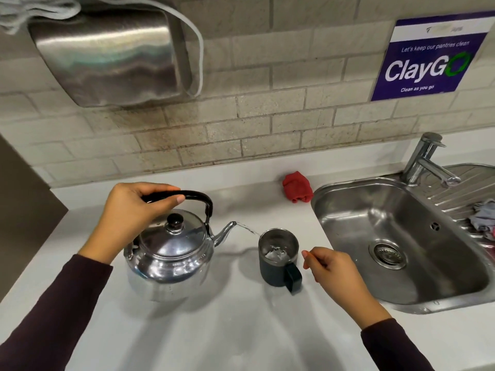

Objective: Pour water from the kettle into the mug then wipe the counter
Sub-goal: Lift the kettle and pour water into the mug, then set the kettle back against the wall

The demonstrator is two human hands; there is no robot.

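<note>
My left hand (128, 218) grips the black handle of a shiny steel kettle (171, 250), which is tilted to the right above the white counter (214, 330). A thin stream of water runs from its spout into a dark mug (278, 261) with a steel inside, standing just to the right with its handle facing me. My right hand (332, 269) hovers just right of the mug, fingers loosely curled, holding nothing and not touching it. A crumpled red cloth (297, 186) lies at the back of the counter, beside the sink.
A steel sink (348, 199) with a tap (426, 162) fills the right side; some cloths lie on its drainboard (482, 218). A steel dispenser (112, 60) hangs on the tiled wall above the kettle. A purple sign (428, 57) is on the wall at right.
</note>
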